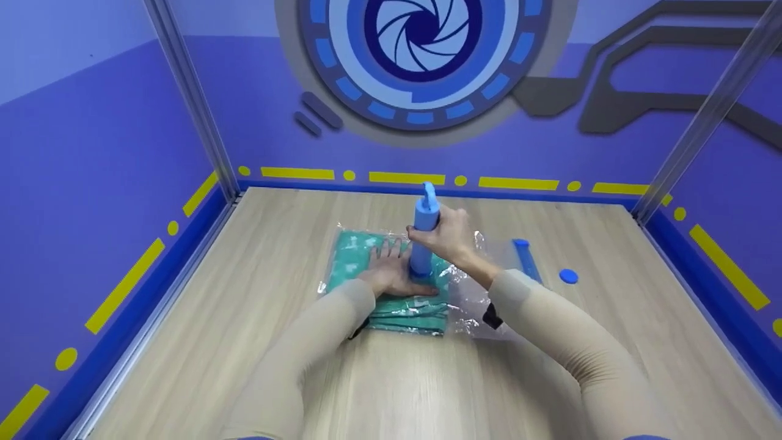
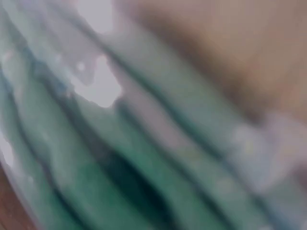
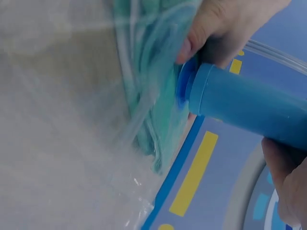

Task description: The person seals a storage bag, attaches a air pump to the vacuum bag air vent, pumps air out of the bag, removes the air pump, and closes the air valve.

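Observation:
A light blue hand pump (image 1: 426, 215) stands upright on a clear plastic bag (image 1: 482, 299) with folded green cloth (image 1: 351, 250) inside. My right hand (image 1: 452, 232) grips the pump's barrel, fingers and thumb wrapped round it below the top handle. Flat on the bag, my left hand (image 1: 391, 272) presses with fingers spread, its thumb on the near side of the pump's base. The right wrist view shows the pump's dark blue foot (image 3: 184, 86) against the bag beside the left thumb. Blurred green folds (image 2: 96, 143) under shiny plastic fill the left wrist view.
The bag's loose right part ends in a blue strip (image 1: 526, 260). Right of it, a round blue cap (image 1: 569, 276) lies on the wooden table (image 1: 244, 342). Blue printed walls (image 1: 501, 159) and metal posts enclose the table at the back and sides.

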{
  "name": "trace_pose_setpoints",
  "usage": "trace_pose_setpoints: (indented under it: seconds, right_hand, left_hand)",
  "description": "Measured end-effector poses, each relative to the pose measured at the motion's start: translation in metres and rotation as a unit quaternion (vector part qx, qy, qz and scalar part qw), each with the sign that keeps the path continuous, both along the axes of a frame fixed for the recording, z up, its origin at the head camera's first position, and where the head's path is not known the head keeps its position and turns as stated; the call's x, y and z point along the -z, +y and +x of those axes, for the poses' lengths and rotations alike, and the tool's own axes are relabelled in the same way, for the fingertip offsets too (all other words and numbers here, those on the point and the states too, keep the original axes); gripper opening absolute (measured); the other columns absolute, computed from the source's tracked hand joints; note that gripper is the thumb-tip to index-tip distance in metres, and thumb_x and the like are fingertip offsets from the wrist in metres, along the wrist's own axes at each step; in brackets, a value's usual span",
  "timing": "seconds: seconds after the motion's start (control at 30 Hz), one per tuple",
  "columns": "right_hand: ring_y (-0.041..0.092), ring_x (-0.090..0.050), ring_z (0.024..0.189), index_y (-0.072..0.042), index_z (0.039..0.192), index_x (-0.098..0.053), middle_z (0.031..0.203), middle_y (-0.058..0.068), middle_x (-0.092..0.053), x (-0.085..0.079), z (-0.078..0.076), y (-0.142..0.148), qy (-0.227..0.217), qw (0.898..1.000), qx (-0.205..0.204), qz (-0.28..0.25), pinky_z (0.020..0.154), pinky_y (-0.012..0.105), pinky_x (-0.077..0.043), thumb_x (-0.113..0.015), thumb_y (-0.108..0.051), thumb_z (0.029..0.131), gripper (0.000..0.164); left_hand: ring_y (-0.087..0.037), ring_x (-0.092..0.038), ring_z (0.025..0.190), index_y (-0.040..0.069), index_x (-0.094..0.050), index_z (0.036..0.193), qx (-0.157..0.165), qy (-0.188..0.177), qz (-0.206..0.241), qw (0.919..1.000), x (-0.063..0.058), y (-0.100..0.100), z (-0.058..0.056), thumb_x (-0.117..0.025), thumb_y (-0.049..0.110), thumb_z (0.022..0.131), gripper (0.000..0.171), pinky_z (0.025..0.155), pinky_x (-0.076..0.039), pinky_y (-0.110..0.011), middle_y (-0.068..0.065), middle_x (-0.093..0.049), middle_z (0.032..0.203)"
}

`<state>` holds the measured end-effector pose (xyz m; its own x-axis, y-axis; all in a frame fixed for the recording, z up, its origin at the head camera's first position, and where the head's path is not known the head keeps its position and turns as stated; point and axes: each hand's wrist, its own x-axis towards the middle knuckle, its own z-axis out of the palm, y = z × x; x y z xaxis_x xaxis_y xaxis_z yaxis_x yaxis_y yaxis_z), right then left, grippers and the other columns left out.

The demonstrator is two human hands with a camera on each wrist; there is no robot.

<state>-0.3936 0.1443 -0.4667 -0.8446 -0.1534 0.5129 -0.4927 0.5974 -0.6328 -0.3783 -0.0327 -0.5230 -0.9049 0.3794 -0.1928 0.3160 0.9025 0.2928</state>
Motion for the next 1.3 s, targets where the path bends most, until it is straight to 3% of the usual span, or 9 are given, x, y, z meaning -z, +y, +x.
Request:
trace_pose_setpoints:
  seconds: [0.17, 0.27, 0.37, 0.47, 0.6, 0.8, 1.03, 1.2, 1.3]
  right_hand:
    - [0.041, -0.086, 0.088, -0.001, 0.105, -0.079, 0.098, 0.021, -0.087, 0.002, 0.0, -0.005, 0.031, 0.999, 0.035, 0.004, 0.081, 0.052, -0.072, -0.095, -0.026, 0.082, 0.037]
    - [0.041, -0.085, 0.084, 0.0, 0.104, -0.077, 0.095, 0.021, -0.086, 0.004, 0.0, -0.005, 0.042, 0.998, 0.042, 0.002, 0.078, 0.052, -0.071, -0.097, -0.025, 0.082, 0.038]
    - [0.041, -0.085, 0.084, 0.0, 0.104, -0.076, 0.094, 0.022, -0.086, 0.005, 0.0, -0.003, 0.042, 0.998, 0.046, 0.001, 0.077, 0.053, -0.071, -0.098, -0.026, 0.081, 0.04]
    - [0.042, -0.086, 0.088, 0.0, 0.106, -0.076, 0.098, 0.023, -0.086, 0.005, 0.001, -0.002, 0.032, 0.999, 0.041, 0.001, 0.08, 0.055, -0.071, -0.098, -0.029, 0.082, 0.043]
    - [0.041, -0.086, 0.1, -0.002, 0.117, -0.075, 0.11, 0.023, -0.086, 0.001, 0.004, 0.002, -0.002, 1.0, 0.013, 0.01, 0.088, 0.055, -0.071, -0.098, -0.035, 0.086, 0.051]
    - [0.04, -0.084, 0.112, -0.004, 0.139, -0.069, 0.128, 0.021, -0.082, -0.018, 0.005, 0.016, -0.07, 0.997, -0.039, -0.002, 0.097, 0.054, -0.07, -0.095, -0.033, 0.091, 0.062]
    - [0.031, -0.079, 0.114, -0.003, 0.134, -0.069, 0.124, 0.018, -0.079, -0.051, 0.004, 0.021, -0.111, 0.986, -0.11, -0.06, 0.103, 0.045, -0.066, -0.094, -0.019, 0.089, 0.053]
    - [0.016, -0.077, 0.105, 0.003, 0.136, -0.07, 0.123, 0.017, -0.08, -0.053, 0.005, 0.022, -0.151, 0.971, -0.157, -0.096, 0.096, 0.025, -0.062, -0.088, -0.002, 0.086, 0.054]
    - [0.019, -0.078, 0.113, 0.009, 0.138, -0.067, 0.127, 0.019, -0.08, -0.047, 0.004, 0.024, -0.172, 0.958, -0.198, -0.117, 0.1, 0.022, -0.061, -0.08, 0.006, 0.087, 0.052]
  left_hand:
    - [-0.043, -0.028, 0.175, 0.02, -0.023, 0.181, -0.023, 0.029, 0.113, 0.9929, 0.001, -0.001, -0.004, -0.079, 0.084, 0.085, 0.128, 0.143, -0.018, -0.066, -0.013, -0.034, 0.186]
    - [-0.035, -0.052, 0.162, 0.02, -0.039, 0.174, -0.059, 0.047, 0.225, 0.9716, 0.001, 0.003, -0.005, -0.086, 0.071, 0.088, 0.111, 0.137, -0.038, -0.059, -0.008, -0.056, 0.173]
    - [-0.033, -0.07, 0.14, 0.018, -0.056, 0.158, -0.088, 0.069, 0.308, 0.945, -0.001, 0.009, -0.004, -0.093, 0.061, 0.087, 0.091, 0.119, -0.058, -0.052, -0.008, -0.074, 0.151]
    - [-0.031, -0.078, 0.12, 0.015, -0.066, 0.138, -0.103, 0.104, 0.339, 0.9295, -0.004, 0.014, -0.003, -0.096, 0.056, 0.084, 0.074, 0.105, -0.064, -0.049, -0.008, -0.081, 0.129]
    - [-0.026, -0.081, 0.107, 0.013, -0.072, 0.123, -0.107, 0.148, 0.343, 0.9213, -0.005, 0.017, 0.0, -0.097, 0.048, 0.085, 0.057, 0.099, -0.066, -0.046, -0.008, -0.085, 0.117]
    - [-0.028, -0.082, 0.116, 0.012, -0.072, 0.131, -0.081, 0.143, 0.344, 0.9246, -0.012, 0.017, 0.002, -0.095, 0.033, 0.091, 0.051, 0.107, -0.065, -0.048, -0.01, -0.085, 0.125]
    - [-0.035, -0.08, 0.124, 0.005, -0.07, 0.137, -0.061, 0.115, 0.328, 0.9357, -0.017, 0.018, 0.001, -0.089, 0.023, 0.089, 0.054, 0.112, -0.063, -0.053, -0.017, -0.083, 0.133]
    - [-0.035, -0.079, 0.128, 0.004, -0.068, 0.144, -0.046, 0.084, 0.327, 0.9403, -0.018, 0.017, -0.003, -0.087, 0.021, 0.089, 0.06, 0.115, -0.062, -0.054, -0.017, -0.081, 0.137]
    - [-0.035, -0.079, 0.126, 0.004, -0.068, 0.143, -0.036, 0.079, 0.325, 0.9418, -0.018, 0.016, -0.005, -0.087, 0.021, 0.088, 0.061, 0.115, -0.062, -0.054, -0.017, -0.081, 0.135]
